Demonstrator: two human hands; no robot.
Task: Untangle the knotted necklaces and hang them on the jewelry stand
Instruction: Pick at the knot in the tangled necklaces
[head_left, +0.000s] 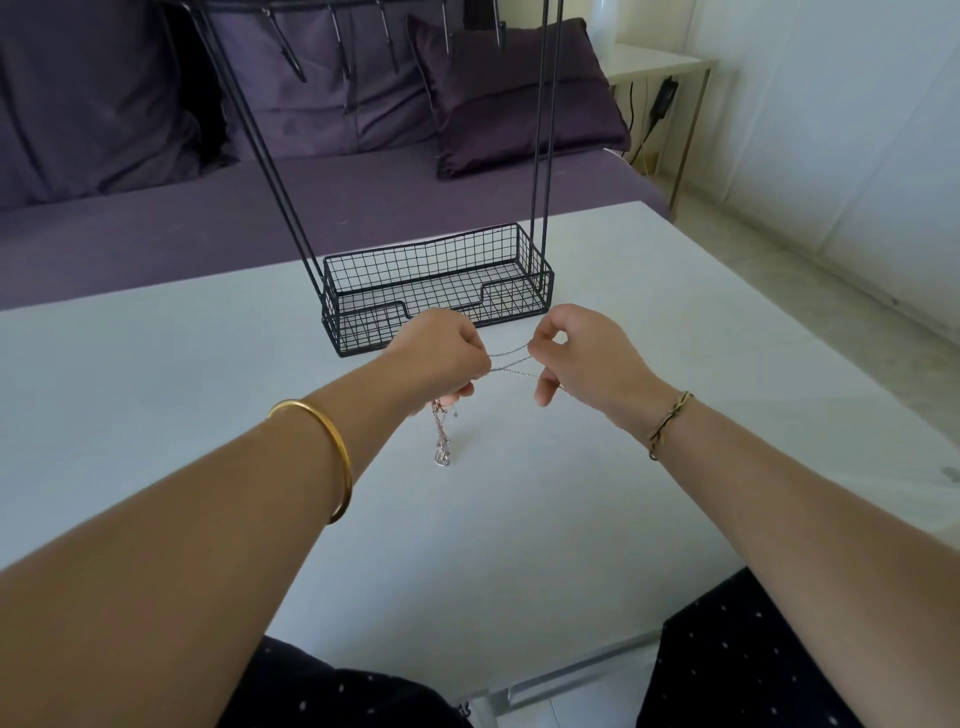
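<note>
We find the jewelry stand (436, 270), a black wire frame with a mesh basket at its foot, upright on the white table (675, 338). Both hands are raised just in front of the basket. The left hand (441, 358) is clenched around a bunch of the necklaces (511, 364). A tangled rose-and-silver clump (441, 441) hangs beneath it, in front of the stand; we cannot tell whether its lower end touches the table. The right hand (576, 358) pinches fine strands between thumb and forefinger. Several thin strands run taut between the hands. We note a gold bangle (332, 457) on the left wrist and a cord bracelet (670, 423) on the right. Behind the stand is a purple sofa (130, 223).
</note>
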